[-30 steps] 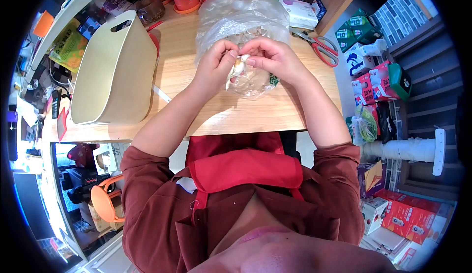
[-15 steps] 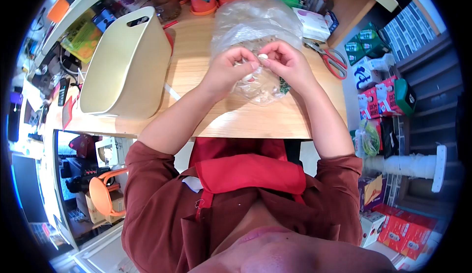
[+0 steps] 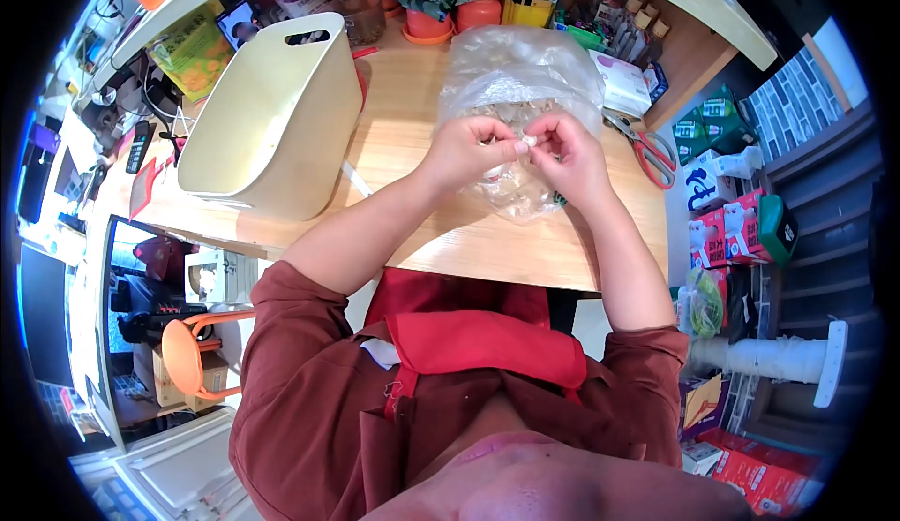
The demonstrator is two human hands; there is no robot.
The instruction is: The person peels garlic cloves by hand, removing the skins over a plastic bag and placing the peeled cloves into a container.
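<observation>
Both my hands meet over a clear plastic bag (image 3: 525, 66) that lies on the wooden table. Between their fingertips is a small white piece (image 3: 530, 140), too small to name. My left hand (image 3: 473, 151) pinches it from the left with thumb and forefinger. From the other side, my right hand (image 3: 570, 153) has its thumb and bent fingers closed on the same piece. Below the hands, crinkled clear plastic (image 3: 520, 195) spreads over the tabletop. The bag's contents look pale brown and are hard to make out.
A tall cream bin (image 3: 281, 127) stands on the table to the left. Red-handled scissors (image 3: 653, 157) lie right of the bag, near a white box (image 3: 621, 82). Orange pots (image 3: 428, 24) and small corked bottles (image 3: 647, 38) line the back. An orange chair (image 3: 187, 357) is at lower left.
The view has shifted, so table things appear lower and further right. Both hands stay together at the small white piece, their fingers slightly rearranged; it now looks more covered by the fingertips.
</observation>
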